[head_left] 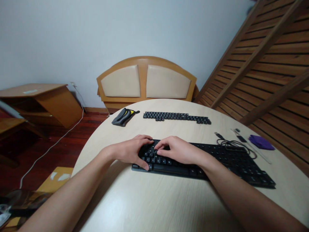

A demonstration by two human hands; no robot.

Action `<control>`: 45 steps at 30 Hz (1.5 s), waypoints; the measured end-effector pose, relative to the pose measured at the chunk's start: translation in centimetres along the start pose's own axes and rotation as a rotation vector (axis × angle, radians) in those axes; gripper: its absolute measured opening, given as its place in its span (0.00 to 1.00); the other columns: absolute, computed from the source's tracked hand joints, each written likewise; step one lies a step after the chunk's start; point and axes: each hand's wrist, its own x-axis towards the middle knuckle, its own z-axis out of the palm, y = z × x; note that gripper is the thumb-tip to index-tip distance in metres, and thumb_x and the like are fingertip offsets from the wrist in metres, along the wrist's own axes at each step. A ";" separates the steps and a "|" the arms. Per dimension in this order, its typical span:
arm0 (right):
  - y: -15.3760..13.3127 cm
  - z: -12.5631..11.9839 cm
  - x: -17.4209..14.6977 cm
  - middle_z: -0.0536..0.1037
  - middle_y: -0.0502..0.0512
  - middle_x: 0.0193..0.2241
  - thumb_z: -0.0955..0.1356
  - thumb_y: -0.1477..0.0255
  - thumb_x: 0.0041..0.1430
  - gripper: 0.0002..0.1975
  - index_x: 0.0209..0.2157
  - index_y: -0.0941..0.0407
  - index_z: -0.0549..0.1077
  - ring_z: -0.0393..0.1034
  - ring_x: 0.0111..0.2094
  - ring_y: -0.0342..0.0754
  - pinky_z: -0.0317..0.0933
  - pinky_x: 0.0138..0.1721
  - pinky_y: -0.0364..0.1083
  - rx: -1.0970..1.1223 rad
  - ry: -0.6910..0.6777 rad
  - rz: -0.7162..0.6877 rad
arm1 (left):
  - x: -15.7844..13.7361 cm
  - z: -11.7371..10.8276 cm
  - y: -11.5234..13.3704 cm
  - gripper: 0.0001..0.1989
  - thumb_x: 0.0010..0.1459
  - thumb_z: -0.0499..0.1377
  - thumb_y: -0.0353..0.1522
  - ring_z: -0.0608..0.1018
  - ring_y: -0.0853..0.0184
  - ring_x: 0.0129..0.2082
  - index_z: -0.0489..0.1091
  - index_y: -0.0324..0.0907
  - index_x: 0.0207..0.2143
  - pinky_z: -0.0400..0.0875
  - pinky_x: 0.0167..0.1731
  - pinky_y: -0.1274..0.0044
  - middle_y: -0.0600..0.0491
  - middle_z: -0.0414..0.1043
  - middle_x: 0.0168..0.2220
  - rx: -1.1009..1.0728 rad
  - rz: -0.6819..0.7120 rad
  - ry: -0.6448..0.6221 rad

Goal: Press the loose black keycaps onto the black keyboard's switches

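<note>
A black keyboard (pixel 241 166) lies at a slant across the round table, with keycaps on its left part and several key positions without caps. My left hand (pixel 131 149) grips its left end, thumb on the front edge and fingers at the back. Over the left key area, my right hand (pixel 180 149) is closed in a pinch, with what looks like a dark keycap (pixel 155 152) at the fingertips; the fingers partly hide it. Loose black keycaps (pixel 169 116) stand in rows behind the keyboard.
On the pale table (pixel 154 199) are a grey, black and yellow folded item (pixel 124 117), a coiled cable (pixel 231 143), a purple cloth (pixel 260 142) and a thin pale stick (pixel 262 156). Beyond stand a headboard (pixel 142 80), a wooden desk (pixel 55 106) and a slatted panel (pixel 260 61).
</note>
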 end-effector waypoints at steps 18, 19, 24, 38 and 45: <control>-1.0 0.3 -0.3 0.84 0.53 0.41 0.70 0.72 0.59 0.11 0.42 0.54 0.82 0.77 0.44 0.50 0.65 0.47 0.45 -0.178 0.075 0.006 | 0.0 0.0 0.0 0.45 0.44 0.72 0.50 0.60 0.46 0.65 0.64 0.40 0.61 0.56 0.64 0.59 0.39 0.57 0.65 -0.013 0.011 0.009; -1.0 0.3 -0.3 0.84 0.53 0.41 0.70 0.71 0.59 0.11 0.42 0.54 0.82 0.77 0.43 0.50 0.65 0.46 0.45 -0.180 0.070 0.004 | 0.1 0.0 0.1 0.45 0.44 0.72 0.50 0.60 0.45 0.65 0.64 0.39 0.60 0.56 0.64 0.59 0.38 0.57 0.65 -0.013 0.007 0.007; -1.0 0.4 -0.2 0.84 0.53 0.39 0.69 0.71 0.60 0.11 0.41 0.54 0.83 0.78 0.40 0.49 0.65 0.42 0.44 -0.163 0.048 -0.007 | 0.1 0.0 0.2 0.45 0.44 0.72 0.49 0.61 0.46 0.65 0.65 0.39 0.60 0.56 0.64 0.58 0.38 0.58 0.65 0.005 0.019 0.010; -1.9 0.7 -0.4 0.84 0.55 0.40 0.70 0.72 0.59 0.10 0.42 0.55 0.82 0.78 0.41 0.51 0.66 0.45 0.45 -0.251 0.085 0.035 | 0.0 0.0 0.0 0.45 0.44 0.71 0.50 0.60 0.46 0.66 0.64 0.41 0.61 0.56 0.64 0.58 0.38 0.56 0.66 -0.016 0.020 0.011; -2.5 1.2 -0.5 0.84 0.56 0.39 0.70 0.73 0.59 0.09 0.40 0.54 0.82 0.77 0.43 0.54 0.65 0.46 0.48 -0.379 0.121 0.041 | 0.1 0.1 -0.3 0.46 0.44 0.71 0.51 0.60 0.45 0.66 0.64 0.40 0.61 0.56 0.64 0.58 0.38 0.56 0.66 -0.016 0.023 0.010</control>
